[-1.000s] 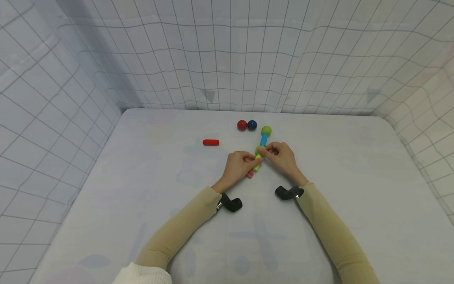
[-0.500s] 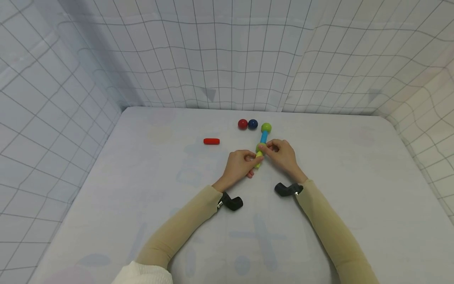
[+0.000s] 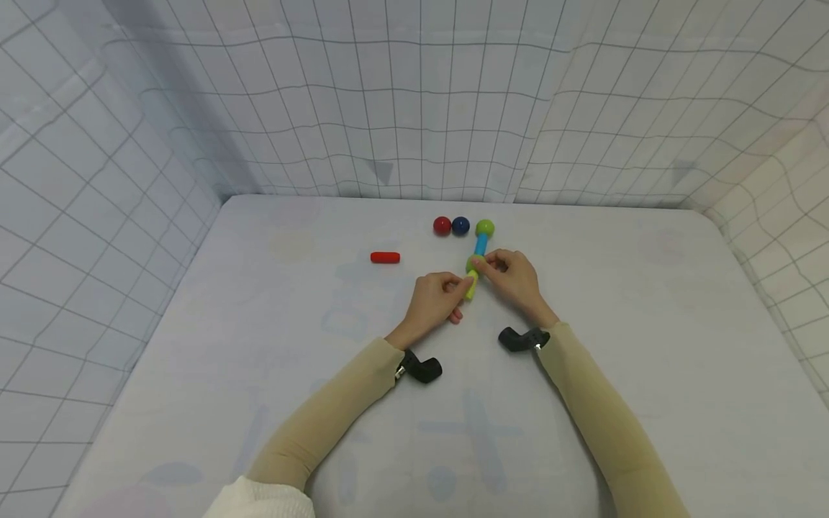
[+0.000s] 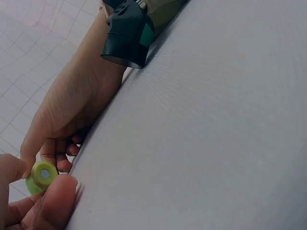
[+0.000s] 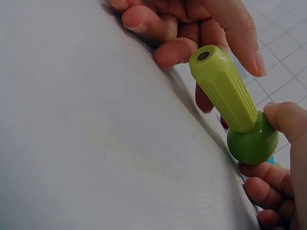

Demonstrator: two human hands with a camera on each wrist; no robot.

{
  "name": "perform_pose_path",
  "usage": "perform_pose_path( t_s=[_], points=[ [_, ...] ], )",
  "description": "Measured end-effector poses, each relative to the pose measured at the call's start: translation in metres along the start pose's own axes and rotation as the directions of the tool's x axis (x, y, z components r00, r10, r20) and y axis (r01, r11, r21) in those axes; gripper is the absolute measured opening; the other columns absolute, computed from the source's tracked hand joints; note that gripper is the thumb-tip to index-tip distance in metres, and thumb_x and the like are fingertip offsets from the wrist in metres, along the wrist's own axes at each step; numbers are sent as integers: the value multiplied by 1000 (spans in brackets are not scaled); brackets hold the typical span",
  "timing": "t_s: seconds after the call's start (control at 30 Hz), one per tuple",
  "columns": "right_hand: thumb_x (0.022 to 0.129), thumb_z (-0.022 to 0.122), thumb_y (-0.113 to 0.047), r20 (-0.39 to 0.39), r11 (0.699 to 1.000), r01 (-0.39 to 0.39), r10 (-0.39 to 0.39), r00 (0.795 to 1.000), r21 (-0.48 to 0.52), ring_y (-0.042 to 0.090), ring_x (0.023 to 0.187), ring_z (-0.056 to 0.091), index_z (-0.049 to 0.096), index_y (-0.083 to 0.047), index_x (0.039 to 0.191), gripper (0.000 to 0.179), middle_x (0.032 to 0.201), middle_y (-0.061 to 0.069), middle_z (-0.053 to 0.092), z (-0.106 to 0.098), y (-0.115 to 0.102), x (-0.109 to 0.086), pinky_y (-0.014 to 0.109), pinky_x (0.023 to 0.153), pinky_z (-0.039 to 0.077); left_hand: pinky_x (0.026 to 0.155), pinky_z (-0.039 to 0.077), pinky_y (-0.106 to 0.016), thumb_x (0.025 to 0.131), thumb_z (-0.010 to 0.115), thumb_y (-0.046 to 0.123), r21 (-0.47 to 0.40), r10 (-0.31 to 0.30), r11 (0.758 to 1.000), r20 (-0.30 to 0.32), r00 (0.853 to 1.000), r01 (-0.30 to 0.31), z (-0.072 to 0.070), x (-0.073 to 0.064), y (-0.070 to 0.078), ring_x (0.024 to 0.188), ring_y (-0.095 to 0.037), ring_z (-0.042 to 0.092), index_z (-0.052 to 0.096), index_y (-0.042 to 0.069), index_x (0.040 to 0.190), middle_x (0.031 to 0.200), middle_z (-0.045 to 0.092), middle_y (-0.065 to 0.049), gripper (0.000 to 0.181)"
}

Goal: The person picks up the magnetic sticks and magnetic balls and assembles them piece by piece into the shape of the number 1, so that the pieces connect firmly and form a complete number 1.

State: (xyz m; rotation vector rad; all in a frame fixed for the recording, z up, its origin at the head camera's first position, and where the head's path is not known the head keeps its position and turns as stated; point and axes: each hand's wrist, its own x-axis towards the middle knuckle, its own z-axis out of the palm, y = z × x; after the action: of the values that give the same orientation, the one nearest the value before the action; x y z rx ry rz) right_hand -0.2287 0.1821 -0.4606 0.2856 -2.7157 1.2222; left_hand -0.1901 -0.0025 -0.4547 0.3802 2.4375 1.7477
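Observation:
My right hand (image 3: 514, 280) pinches a green ball (image 5: 253, 139) between thumb and fingers. From this ball a ribbed yellow-green magnetic rod (image 5: 225, 91) points toward me, with a small metal disc on its free end. A blue rod (image 3: 481, 244) joins the ball's far side and ends in another green ball (image 3: 485, 228). My left hand (image 3: 432, 301) is at the yellow-green rod, thumb and fingers either side of it. In the right wrist view a gap shows between the left thumb (image 5: 247, 43) and the rod.
A red ball (image 3: 442, 226) and a dark blue ball (image 3: 460, 226) sit side by side behind the hands. A red rod (image 3: 385, 257) lies to their left on the white table (image 3: 291, 302). Grid-patterned cloth (image 3: 401, 101) hangs behind and at the sides.
The joined balls and rods have shifted slightly away from me with my right hand. My left thumb has drawn back from across the yellow-green rod, showing more of it.

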Motion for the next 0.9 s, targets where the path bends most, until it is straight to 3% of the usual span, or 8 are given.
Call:
perform_pose_path(
  t_s=[0.23, 0.57, 0.7, 0.9],
  points=[
    [90, 65, -37, -6, 1000, 2, -2, 1000, -1, 22, 74, 45, 72, -3, 95, 35, 77, 7, 60, 0, 1, 2, 32, 64, 32, 40, 48, -28, 99, 53, 28, -14, 15, 1000, -28, 999, -15, 0, 0, -3, 41, -16, 59, 62, 2, 80, 59, 60, -6, 34],
    [89, 66, -39, 5, 1000, -26, 26, 1000, 4, 21, 75, 45, 71, -4, 96, 36, 80, 7, 60, 1, 4, 3, 31, 65, 33, 45, 50, -28, 97, 56, 19, 10, 74, 997, -120, 990, -73, -5, 4, -4, 44, -15, 59, 65, -1, 92, 63, 62, -7, 22],
    [89, 65, -40, 7, 1000, -25, 25, 1000, 5, 22, 75, 45, 71, -5, 95, 37, 79, 7, 59, 1, 6, 3, 32, 64, 33, 49, 51, -25, 97, 56, 14, 41, 95, 995, -175, 980, -89, -10, 9, -3, 48, -13, 60, 64, -2, 99, 70, 63, -8, 18],
    [88, 66, -40, -1, 1000, -15, 15, 1000, 17, 22, 76, 47, 72, -4, 94, 36, 79, 7, 60, 0, 5, 3, 32, 65, 34, 63, 50, -25, 96, 51, 5, 187, 179, 973, -249, 952, -134, -17, 24, -2, 69, -15, 62, 62, -4, 107, 93, 60, -11, 17]
  ],
)
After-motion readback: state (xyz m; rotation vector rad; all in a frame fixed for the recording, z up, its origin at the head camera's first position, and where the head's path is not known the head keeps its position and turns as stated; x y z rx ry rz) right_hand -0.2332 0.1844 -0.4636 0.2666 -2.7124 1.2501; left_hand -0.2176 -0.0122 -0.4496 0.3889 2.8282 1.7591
